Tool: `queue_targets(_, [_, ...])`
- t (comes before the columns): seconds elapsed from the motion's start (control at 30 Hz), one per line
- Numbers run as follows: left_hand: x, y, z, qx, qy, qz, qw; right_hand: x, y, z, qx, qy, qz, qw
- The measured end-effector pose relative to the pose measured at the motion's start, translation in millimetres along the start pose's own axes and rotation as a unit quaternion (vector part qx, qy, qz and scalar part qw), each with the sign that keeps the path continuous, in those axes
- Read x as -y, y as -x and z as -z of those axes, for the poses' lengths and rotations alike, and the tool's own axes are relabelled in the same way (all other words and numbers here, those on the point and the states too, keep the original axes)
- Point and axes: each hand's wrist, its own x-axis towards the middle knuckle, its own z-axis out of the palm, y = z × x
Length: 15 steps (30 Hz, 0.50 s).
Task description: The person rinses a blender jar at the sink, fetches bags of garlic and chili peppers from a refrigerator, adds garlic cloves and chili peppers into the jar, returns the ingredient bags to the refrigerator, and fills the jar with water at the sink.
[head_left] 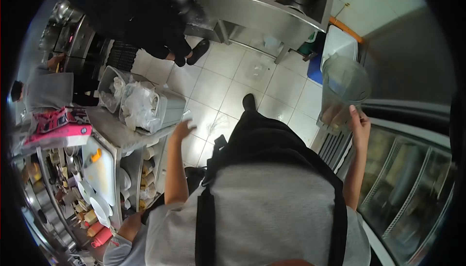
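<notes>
At my right side, my right hand grips the edge of a clear plastic container. Some brownish contents show dimly through its wall near the lower end; I cannot make out what they are. My left hand hangs away from my body with its fingers apart and nothing in it. Closest to that hand is a grey bin with a clear plastic bag bunched in its top. The hand appears apart from the bin.
A steel counter with pans stands ahead. One person in black is ahead-left, another in grey farther left. A glass-door fridge borders my right. On the left, a steel worktable holds a white cutting board. Floor tiles lie between.
</notes>
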Motion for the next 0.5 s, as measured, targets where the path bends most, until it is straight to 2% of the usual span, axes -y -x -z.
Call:
queue_targets(0.03, [-1,-48,21,-0.039,-0.041,-0.067,0.996,15,-19,-2,0.001,-0.026,0.007,1.000])
queue_targets(0.07, [-53,-70,75,-0.076,-0.010,-0.090,0.993,36,-33,-5,-0.019,-0.032,0.024,0.999])
queue_targets(0.1, [-90,-105,114,-0.156,0.005,-0.120,0.980,62,-46,-9,-0.039,-0.041,0.043,0.997])
queue_targets(0.13, [-130,-136,161,-0.209,0.018,-0.192,0.959,86,-58,-11,-0.062,-0.052,0.061,0.995])
queue_targets(0.17, [-180,-171,211,-0.170,0.026,-0.192,0.966,103,-72,-6,-0.047,-0.094,0.066,0.992])
queue_targets(0.2, [-240,-163,255,-0.248,0.082,-0.265,0.928,120,-86,0,-0.032,-0.135,0.074,0.988])
queue_targets(0.23, [-279,-186,290,-0.306,0.049,-0.303,0.901,141,-95,-4,-0.055,-0.155,0.086,0.983])
queue_targets(0.27, [-321,-193,325,-0.324,0.037,-0.317,0.891,153,-109,0,-0.012,-0.187,0.118,0.975])
queue_targets(0.3, [-350,-215,351,-0.359,0.047,-0.378,0.852,165,-122,2,-0.006,-0.212,0.120,0.970])
queue_targets(0.37, [-406,-230,394,-0.360,0.053,-0.377,0.852,188,-151,-5,-0.002,-0.235,0.147,0.961])
queue_targets(0.4, [-422,-252,410,-0.373,0.023,-0.391,0.841,202,-167,-11,0.008,-0.240,0.151,0.959])
queue_targets(0.5, [-450,-320,450,-0.386,-0.067,-0.349,0.851,249,-226,-38,0.012,-0.237,0.178,0.955])
